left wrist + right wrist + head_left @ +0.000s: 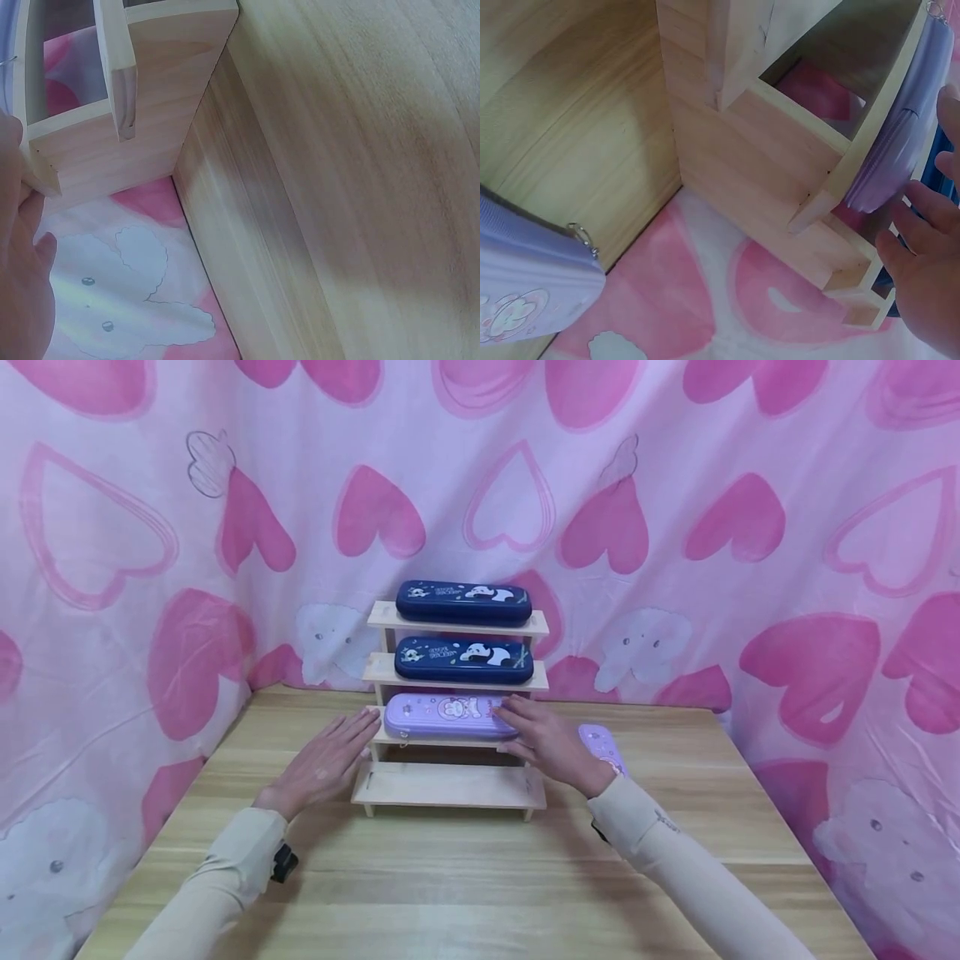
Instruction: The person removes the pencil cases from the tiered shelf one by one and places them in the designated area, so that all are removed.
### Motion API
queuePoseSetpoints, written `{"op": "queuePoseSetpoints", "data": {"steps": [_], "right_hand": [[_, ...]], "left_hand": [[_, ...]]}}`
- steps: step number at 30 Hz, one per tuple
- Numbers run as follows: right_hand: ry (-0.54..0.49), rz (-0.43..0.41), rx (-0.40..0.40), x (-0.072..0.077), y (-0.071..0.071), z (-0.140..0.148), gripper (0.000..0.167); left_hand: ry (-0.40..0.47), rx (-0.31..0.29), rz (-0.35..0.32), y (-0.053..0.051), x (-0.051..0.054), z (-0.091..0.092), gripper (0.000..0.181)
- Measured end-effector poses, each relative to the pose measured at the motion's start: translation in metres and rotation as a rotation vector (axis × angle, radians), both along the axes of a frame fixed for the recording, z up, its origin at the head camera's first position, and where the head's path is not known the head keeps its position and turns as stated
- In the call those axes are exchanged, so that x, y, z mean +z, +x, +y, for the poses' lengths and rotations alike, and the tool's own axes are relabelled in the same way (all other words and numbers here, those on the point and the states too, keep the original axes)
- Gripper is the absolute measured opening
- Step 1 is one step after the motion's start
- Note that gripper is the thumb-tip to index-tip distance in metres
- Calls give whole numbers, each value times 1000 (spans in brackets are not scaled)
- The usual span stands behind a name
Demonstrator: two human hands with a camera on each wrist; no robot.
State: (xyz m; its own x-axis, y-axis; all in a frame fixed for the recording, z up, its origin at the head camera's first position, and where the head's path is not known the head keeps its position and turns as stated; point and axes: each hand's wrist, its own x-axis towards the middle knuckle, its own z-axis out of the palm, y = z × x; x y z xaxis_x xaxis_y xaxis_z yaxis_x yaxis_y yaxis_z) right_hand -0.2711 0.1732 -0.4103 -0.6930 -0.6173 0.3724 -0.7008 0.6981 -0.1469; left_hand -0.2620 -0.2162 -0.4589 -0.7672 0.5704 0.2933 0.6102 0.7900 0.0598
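A purple pencil case (450,717) lies along the third shelf down of a wooden four-tier rack (450,785). My left hand (326,764), fingers extended, is at that shelf's left end; in the left wrist view its fingers (11,172) touch the shelf edge. At the case's right end is my right hand (551,743), its fingers loosely extended over the end. The right wrist view shows the right hand (930,255) beside the end of the purple case (904,127). Two dark blue panda cases, an upper one (463,603) and a lower one (463,660), lie on the two top shelves.
Another purple case (602,747) lies on the wooden table (450,885) to the right of the rack, partly behind my right hand. The rack's bottom shelf holds nothing. A pink heart-patterned curtain (480,468) hangs behind and at both sides.
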Motion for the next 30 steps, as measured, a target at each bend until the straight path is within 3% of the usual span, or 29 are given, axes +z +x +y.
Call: {"op": "queuePoseSetpoints", "data": {"steps": [11,19,25,30], "right_hand": [[35,-77,-42,1,-12,-10,60],[50,-86,-16,0,-18,-16,60],[60,-133,-36,0,-20,-19,60],[56,-117,-34,3,-20,-22,57]], "left_hand": [[27,4,34,2,0,1,54],[20,31,-40,2,0,2,55],[18,31,-40,3,-1,3,55],[17,39,-47,3,1,2,56]]}}
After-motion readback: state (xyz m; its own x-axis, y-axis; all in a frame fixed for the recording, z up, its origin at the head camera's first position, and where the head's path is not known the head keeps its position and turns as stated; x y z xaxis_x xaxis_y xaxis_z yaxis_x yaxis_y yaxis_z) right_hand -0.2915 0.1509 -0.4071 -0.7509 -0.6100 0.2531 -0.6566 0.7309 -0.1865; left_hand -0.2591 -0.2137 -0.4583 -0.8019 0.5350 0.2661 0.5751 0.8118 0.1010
